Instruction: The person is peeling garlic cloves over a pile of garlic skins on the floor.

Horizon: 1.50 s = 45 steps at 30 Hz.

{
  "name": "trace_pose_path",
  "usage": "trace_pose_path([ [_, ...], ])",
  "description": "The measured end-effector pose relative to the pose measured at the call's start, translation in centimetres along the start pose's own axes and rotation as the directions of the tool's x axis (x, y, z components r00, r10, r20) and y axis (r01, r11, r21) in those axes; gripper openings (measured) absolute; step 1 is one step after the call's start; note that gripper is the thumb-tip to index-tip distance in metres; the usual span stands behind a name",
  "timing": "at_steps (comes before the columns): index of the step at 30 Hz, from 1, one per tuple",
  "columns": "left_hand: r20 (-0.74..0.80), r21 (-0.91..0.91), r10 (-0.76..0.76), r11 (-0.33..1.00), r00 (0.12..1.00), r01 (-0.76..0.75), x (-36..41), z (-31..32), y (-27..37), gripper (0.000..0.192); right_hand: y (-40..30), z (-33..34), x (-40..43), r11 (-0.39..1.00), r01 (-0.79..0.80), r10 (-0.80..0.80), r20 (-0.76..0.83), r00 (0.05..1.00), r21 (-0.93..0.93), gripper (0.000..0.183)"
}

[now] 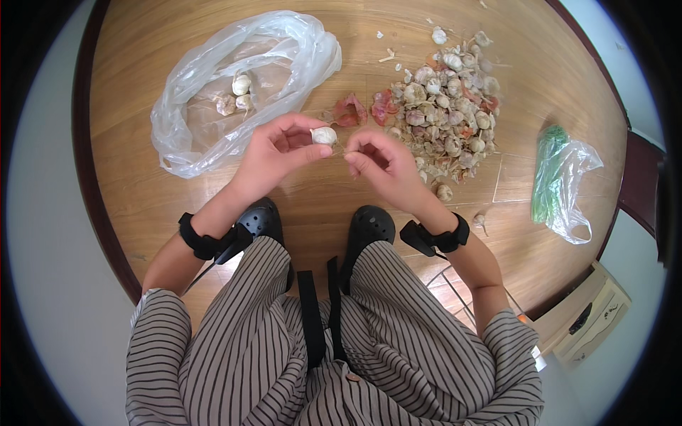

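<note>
A whitish garlic bulb (323, 136) is held between the thumb and fingers of my left hand (279, 141). Close to its right, my right hand (384, 160) pinches a thin dry strand (340, 152) at the bulb's side; whether the strand is root or skin is unclear. Beyond the left hand, a translucent plastic bag (184, 74) lies spread in a ring with three garlic bulbs (241, 84) inside. A heap of garlic bulbs (447, 114) with loose skins covers the floor beyond and right of my right hand.
Reddish skin pieces (350, 110) lie between bag and heap. Single bulbs (444, 192) rest near my right forearm. Green stalks (550, 170) in a clear plastic bag (575, 186) lie at the right on the wood-look floor (367, 32). My black clogs (373, 223) stand below my hands.
</note>
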<state>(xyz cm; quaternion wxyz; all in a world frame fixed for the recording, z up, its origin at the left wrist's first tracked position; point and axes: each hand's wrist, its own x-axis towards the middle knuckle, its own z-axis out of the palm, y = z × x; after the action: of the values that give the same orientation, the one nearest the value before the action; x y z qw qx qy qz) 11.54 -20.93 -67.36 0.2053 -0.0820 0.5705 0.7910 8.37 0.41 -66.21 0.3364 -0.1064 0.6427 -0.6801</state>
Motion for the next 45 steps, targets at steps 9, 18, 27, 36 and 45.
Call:
trace_pose_path([
  [9,0.161,-0.368,-0.172,0.903,0.972,0.221,0.1,0.2,0.3,0.033,-0.5,-0.8,0.3,0.997,0.066,-0.067,-0.042,0.997,-0.030,0.005],
  [18,-0.049,-0.356,-0.221,0.915,0.974,0.190,-0.3,-1.2,-1.0,0.031,0.8,-0.7,0.8,0.989,0.119,-0.125,-0.076,0.989,-0.085,0.007],
  [27,-0.100,0.228,0.025,0.974,0.995,-0.002,-1.5,-4.9,0.5,0.028,4.3,-4.4,2.5,0.727,-0.038,-0.005,-0.061,0.998,-0.685,0.014],
  [36,-0.273,0.628,0.109,0.773,0.956,0.091,1.3,-12.4,1.1,0.032,4.8,-5.8,4.3,0.736,0.129,-0.251,-0.092,0.964,-0.665,0.017],
  [45,-0.354,0.795,0.145,0.566,0.924,0.216,1.6,-14.8,-0.4,0.033,4.5,-7.6,2.8,0.777,0.010,-0.136,-0.153,0.979,-0.629,0.020],
])
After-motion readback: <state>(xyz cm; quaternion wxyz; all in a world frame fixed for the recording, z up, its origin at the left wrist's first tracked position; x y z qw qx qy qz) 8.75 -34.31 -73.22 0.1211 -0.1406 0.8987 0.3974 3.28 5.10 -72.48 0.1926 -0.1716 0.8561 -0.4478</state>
